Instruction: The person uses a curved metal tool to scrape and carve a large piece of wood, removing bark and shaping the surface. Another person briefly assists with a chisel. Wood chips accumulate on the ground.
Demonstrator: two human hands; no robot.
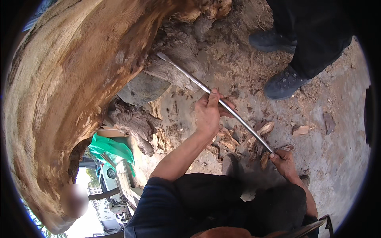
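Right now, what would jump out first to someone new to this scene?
The massive brown tree trunk filling the left side would likely catch the eye first. Next comes the long metal bar slanting across the middle, the left hand holding its midsection, the right hand its lower end. Dark boots stand at upper right.

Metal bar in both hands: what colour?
The metal bar is shiny silver-grey; best seen in head view.

The trunk (71, 79) fills the left of the frame. The bar (246, 124) slants across the centre, left hand (208, 113) midway, right hand (284, 162) at its lower end; boots (281, 84) stand upper right.
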